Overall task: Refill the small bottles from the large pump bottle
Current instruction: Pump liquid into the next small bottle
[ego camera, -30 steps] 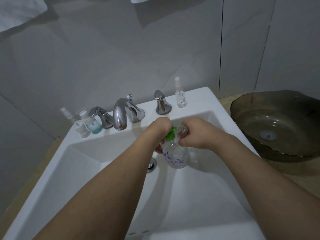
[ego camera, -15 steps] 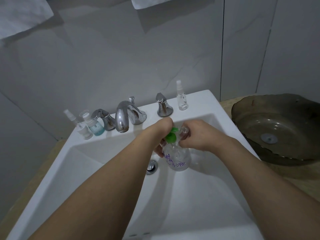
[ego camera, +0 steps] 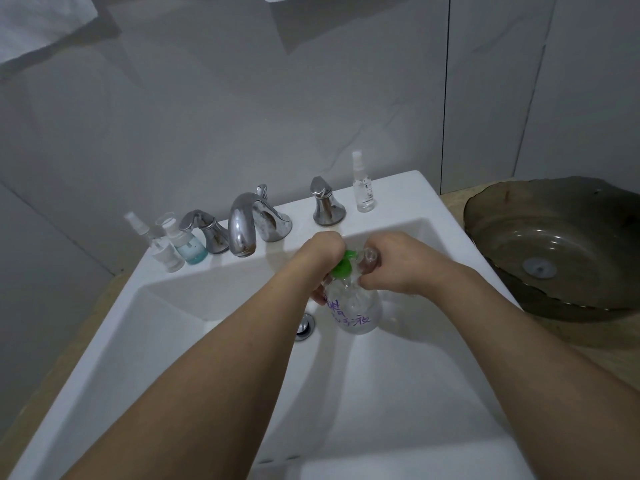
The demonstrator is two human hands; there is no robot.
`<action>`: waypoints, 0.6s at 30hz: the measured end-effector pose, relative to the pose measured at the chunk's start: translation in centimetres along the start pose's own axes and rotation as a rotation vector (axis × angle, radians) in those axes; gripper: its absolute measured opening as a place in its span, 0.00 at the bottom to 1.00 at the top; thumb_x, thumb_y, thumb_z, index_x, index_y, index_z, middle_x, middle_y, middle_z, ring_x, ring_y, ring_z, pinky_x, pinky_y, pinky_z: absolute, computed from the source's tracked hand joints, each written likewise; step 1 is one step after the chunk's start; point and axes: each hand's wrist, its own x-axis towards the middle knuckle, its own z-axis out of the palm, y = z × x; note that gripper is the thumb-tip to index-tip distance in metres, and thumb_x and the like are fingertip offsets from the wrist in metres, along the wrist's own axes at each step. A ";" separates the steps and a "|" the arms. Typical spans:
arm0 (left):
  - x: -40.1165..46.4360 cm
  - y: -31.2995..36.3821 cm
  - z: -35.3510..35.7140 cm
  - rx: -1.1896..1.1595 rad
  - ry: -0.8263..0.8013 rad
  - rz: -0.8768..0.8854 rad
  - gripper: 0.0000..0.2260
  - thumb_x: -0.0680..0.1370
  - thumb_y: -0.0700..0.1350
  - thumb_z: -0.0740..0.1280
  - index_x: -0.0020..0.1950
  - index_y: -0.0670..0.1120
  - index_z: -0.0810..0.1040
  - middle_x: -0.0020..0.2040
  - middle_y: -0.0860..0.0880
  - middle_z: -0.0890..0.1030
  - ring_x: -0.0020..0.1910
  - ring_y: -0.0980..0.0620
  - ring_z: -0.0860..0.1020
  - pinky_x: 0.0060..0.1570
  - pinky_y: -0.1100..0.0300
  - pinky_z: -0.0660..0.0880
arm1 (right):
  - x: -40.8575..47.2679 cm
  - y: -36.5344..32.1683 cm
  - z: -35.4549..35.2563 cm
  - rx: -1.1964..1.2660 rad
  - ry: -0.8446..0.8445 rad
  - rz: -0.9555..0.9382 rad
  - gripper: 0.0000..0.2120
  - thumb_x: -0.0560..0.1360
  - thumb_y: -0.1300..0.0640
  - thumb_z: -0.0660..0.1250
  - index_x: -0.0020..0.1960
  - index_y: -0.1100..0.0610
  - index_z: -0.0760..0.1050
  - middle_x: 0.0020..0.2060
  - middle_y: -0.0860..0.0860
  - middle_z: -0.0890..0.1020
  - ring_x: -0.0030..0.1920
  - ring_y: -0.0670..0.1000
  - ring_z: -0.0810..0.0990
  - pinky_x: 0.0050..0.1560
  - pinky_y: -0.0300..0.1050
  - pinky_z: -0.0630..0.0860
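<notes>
Nothing moved, both hands' fingers clamped, left hand point(ego camera: 320, 252) on upright pump bottle point(ego camera: 355, 306), right hand point(ego camera: 398, 263) tilting small bottle point(ego camera: 369, 259) at green nozzle point(ego camera: 343, 266)

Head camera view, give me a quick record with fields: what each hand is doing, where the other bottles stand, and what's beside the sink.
left hand: grip on the green pump top of the large bottle
right hand: holds a small clear bottle at the pump
large bottle: clear, purple writing, over the sink
left ledge: three small bottles by the left tap handle, one with blue liquid
right ledge: one spray bottle
faucet: no water visible
beside sink: dark glass basin
</notes>
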 end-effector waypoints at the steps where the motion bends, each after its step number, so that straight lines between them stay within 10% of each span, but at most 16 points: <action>1: 0.0 0.0 0.0 0.003 -0.003 0.002 0.13 0.74 0.42 0.53 0.44 0.35 0.74 0.49 0.33 0.79 0.43 0.31 0.81 0.46 0.34 0.78 | 0.0 0.0 0.0 -0.001 -0.002 -0.002 0.10 0.62 0.52 0.72 0.35 0.51 0.71 0.33 0.45 0.76 0.34 0.44 0.75 0.29 0.41 0.65; 18: -0.5 -0.3 -0.5 -0.052 -0.075 -0.002 0.15 0.74 0.49 0.54 0.45 0.41 0.74 0.46 0.38 0.78 0.44 0.36 0.79 0.50 0.39 0.78 | 0.3 0.2 0.1 -0.008 -0.016 -0.014 0.11 0.61 0.51 0.73 0.37 0.51 0.72 0.34 0.44 0.76 0.34 0.41 0.75 0.28 0.39 0.66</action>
